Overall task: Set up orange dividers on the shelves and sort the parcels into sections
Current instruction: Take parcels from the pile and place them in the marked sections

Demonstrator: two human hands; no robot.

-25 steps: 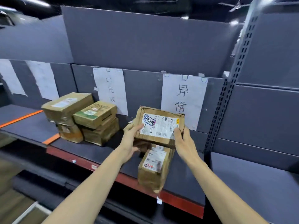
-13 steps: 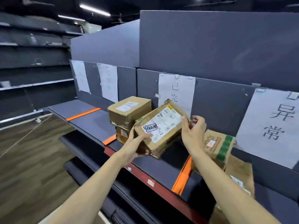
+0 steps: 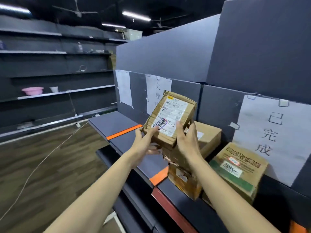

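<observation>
Grip, left: the left hand [image 3: 145,144] holds the parcel [image 3: 170,117] at its lower left corner, thumb on the labelled face, the other fingers curled beneath.
Grip, right: the right hand [image 3: 186,140] clasps the lower right edge of the same parcel, thumb over the label, fingers wrapped round the side.
Parcel: a creased brown box held in the air, tilted, its white label facing the camera; it hangs above the shelf [image 3: 117,121], touching nothing but the hands.
Edges below: the near orange divider [image 3: 159,175] lies flat on the shelf just under the right wrist; the far orange divider [image 3: 124,132] lies to the left of the left hand.
Open room: bare grey shelf lies between the two dividers, and more bare shelf beyond the far one.
Crowded side: right of the near divider stand a small dented box [image 3: 184,180], a green-printed box [image 3: 239,170] beside it, and a plain box [image 3: 207,138] behind.
Back wall: paper signs [image 3: 272,135] hang behind the sections; the parcel covers part of one.
Shelf lip: a red front edge [image 3: 170,206] runs below the boxes.
</observation>
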